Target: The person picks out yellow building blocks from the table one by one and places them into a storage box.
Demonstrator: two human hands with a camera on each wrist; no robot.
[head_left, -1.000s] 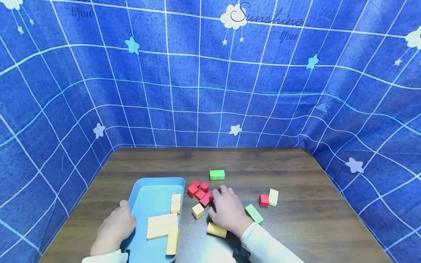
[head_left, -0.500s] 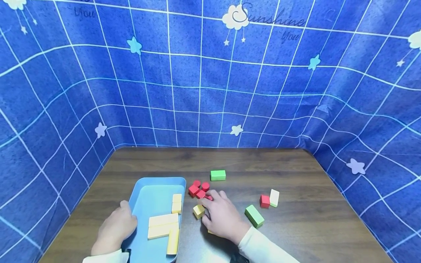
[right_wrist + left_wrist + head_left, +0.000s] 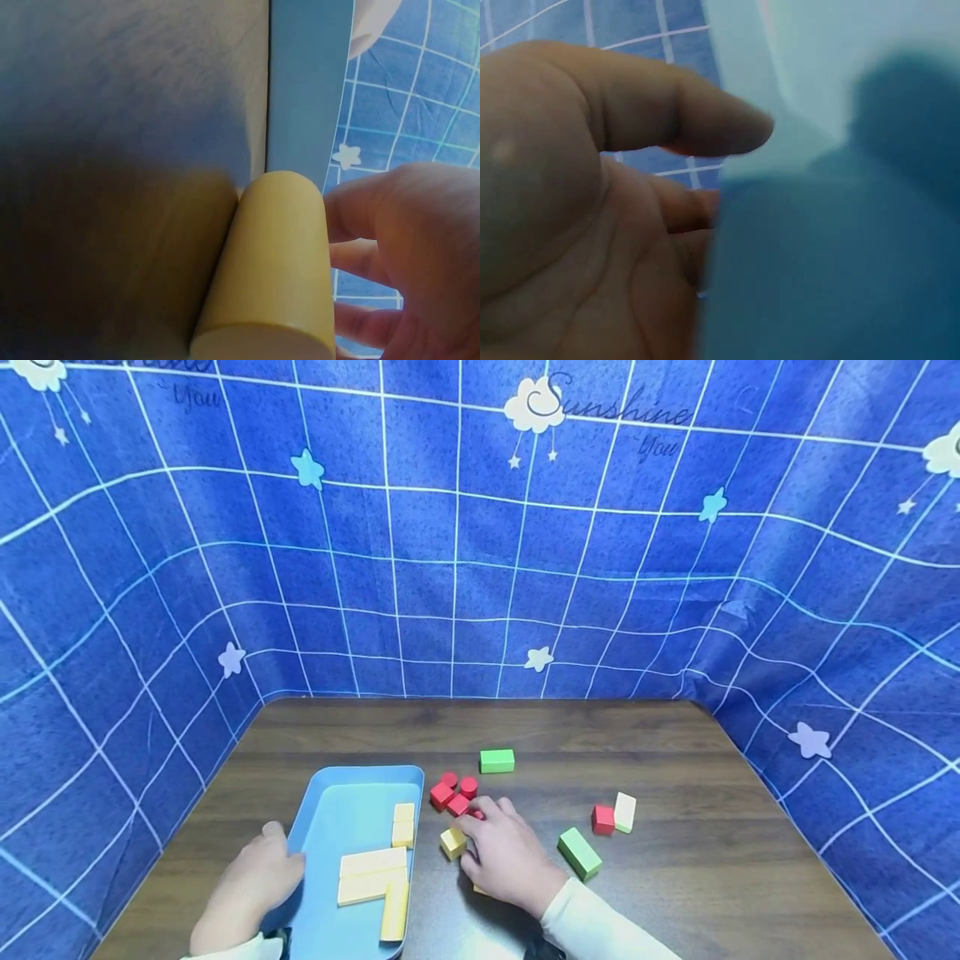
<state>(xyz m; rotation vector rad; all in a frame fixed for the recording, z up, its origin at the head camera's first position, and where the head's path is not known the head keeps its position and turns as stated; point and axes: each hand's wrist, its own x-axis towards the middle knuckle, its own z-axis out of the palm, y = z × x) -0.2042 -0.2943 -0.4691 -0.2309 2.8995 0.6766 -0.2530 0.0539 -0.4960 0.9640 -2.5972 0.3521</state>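
My left hand (image 3: 251,881) grips the left wall of a blue tray (image 3: 322,810); in the left wrist view its thumb (image 3: 727,127) lies over the rim, with the other fingers outside. My right hand (image 3: 510,860) is bent down over the table, with index finger and thumb at two sides of a yellow cube (image 3: 452,843) that sits on the tabletop. Under the palm lies a yellow cylinder (image 3: 274,262), mostly hidden in the head view and large in the right wrist view. The cube is hidden there behind the cylinder.
Inside the tray lie yellow blocks (image 3: 372,877) and a yellow cylinder (image 3: 394,912). Several red blocks (image 3: 442,796) cluster beyond my right hand. A green block (image 3: 497,762) stands farther back; another green block (image 3: 580,853), a red cube (image 3: 603,820) and a pale-topped block (image 3: 625,812) are to the right.
My right hand has moved left from beside the red blocks to the yellow cube, covering most of the nearby cylinder. My left hand has shifted slightly left at the tray's wall.
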